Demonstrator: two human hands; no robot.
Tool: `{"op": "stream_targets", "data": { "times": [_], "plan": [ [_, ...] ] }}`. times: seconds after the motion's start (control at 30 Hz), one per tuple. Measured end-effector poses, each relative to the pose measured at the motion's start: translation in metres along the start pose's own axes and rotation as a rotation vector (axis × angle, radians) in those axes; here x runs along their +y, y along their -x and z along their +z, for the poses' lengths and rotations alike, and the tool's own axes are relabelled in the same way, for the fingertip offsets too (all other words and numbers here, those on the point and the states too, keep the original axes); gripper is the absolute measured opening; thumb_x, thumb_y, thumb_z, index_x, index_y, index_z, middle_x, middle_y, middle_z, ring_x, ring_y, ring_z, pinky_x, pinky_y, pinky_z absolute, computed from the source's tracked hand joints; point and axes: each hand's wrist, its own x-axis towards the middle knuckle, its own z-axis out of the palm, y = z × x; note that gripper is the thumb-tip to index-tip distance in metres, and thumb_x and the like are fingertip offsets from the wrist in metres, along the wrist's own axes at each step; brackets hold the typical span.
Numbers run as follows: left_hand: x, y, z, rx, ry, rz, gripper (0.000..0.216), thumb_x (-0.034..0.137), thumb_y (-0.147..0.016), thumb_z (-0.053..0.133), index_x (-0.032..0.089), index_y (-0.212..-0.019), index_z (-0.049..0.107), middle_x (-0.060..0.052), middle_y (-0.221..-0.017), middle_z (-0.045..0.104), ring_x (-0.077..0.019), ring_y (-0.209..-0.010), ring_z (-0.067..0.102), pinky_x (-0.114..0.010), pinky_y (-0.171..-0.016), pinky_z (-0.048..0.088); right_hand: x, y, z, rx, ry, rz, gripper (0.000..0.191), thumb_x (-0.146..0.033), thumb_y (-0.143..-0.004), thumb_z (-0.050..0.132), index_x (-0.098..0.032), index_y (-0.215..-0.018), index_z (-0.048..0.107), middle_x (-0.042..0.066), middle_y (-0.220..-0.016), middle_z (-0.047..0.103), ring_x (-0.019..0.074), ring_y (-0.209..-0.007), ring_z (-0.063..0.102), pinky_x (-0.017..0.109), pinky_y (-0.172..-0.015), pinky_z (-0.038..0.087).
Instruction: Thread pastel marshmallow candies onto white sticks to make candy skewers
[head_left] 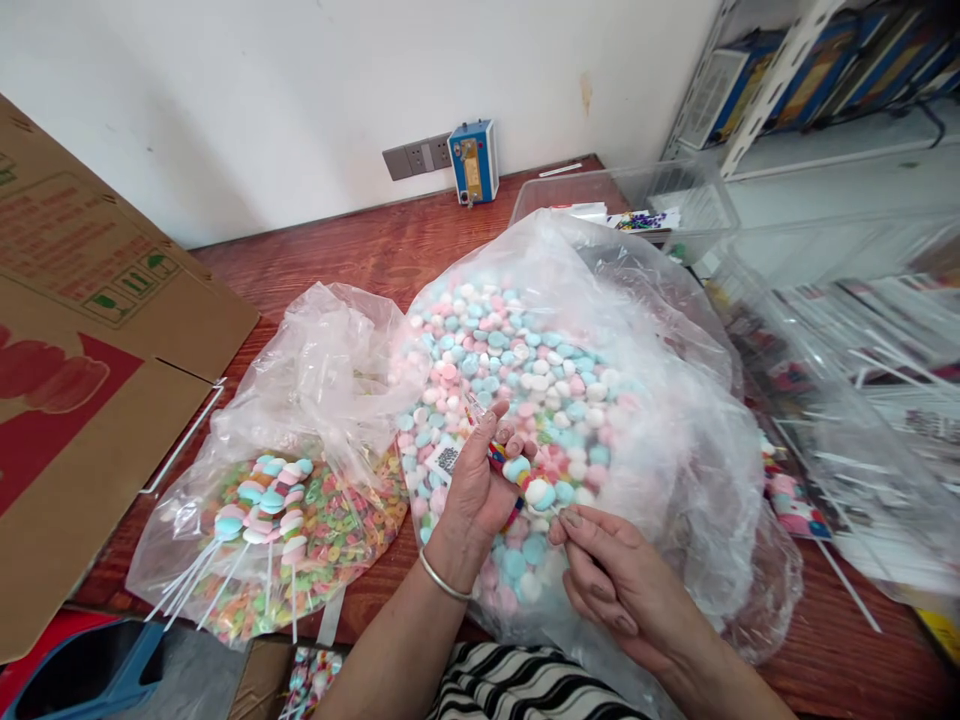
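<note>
My left hand (480,485) is closed around a small printed wrapper (497,456) with red, yellow and blue patches, its end rising past the thumb. Out of the wrapper's near end comes a candy skewer (540,493) of white and blue pieces. My right hand (622,580) pinches the skewer's stick just below the lowest piece. Both hands hover over a large transparent bag (645,400) full of pink, white and blue candies (495,345). To the left, several finished-looking skewers (270,500) lie on a bag of ring-shaped gummies (352,520), their white sticks pointing toward me.
A cardboard box (97,330) stands at the left. Transparent bins (840,400) with packets and sticks fill the right side, below a metal shelf (780,90). A blue device (474,162) sits against the wall beside sockets. A blue stool (90,670) shows at lower left.
</note>
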Motion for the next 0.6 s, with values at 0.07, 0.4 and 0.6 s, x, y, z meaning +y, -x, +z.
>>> {"op": "stream_targets", "data": {
  "times": [0.07, 0.4, 0.6],
  "plan": [
    [0.000, 0.000, -0.001, -0.041, 0.048, -0.032, 0.016, 0.021, -0.091, 0.059, 0.012, -0.104, 0.063, 0.008, -0.062, 0.043, -0.0023, -0.050, 0.044, -0.020, -0.066, 0.050, -0.002, 0.000, 0.002, -0.051, -0.101, 0.050, 0.032, -0.050, -0.087, 0.060, -0.019, -0.081, 0.058, -0.015, -0.039, 0.027, 0.0028, -0.028, 0.011, 0.019, -0.033, 0.019],
    [-0.011, 0.003, 0.011, 0.139, -0.061, 0.013, 0.015, 0.027, -0.087, 0.064, 0.016, -0.079, 0.056, 0.003, -0.068, 0.051, -0.0090, -0.060, 0.053, -0.024, -0.065, 0.050, 0.007, -0.009, -0.008, 0.389, 1.512, -1.118, 0.018, -0.018, -0.095, 0.052, -0.014, -0.087, 0.067, 0.001, -0.061, 0.059, 0.0137, -0.057, 0.050, 0.029, -0.058, 0.032],
    [-0.012, 0.005, 0.014, 0.159, -0.032, 0.011, 0.023, 0.035, -0.088, 0.061, 0.017, -0.076, 0.054, 0.002, -0.068, 0.051, -0.0095, -0.060, 0.052, -0.026, -0.067, 0.052, 0.002, -0.007, -0.004, 0.314, 1.374, -0.988, 0.020, -0.023, -0.098, 0.048, -0.015, -0.101, 0.066, 0.004, -0.067, 0.061, 0.0151, -0.060, 0.051, 0.028, -0.058, 0.036]
  ]
}}
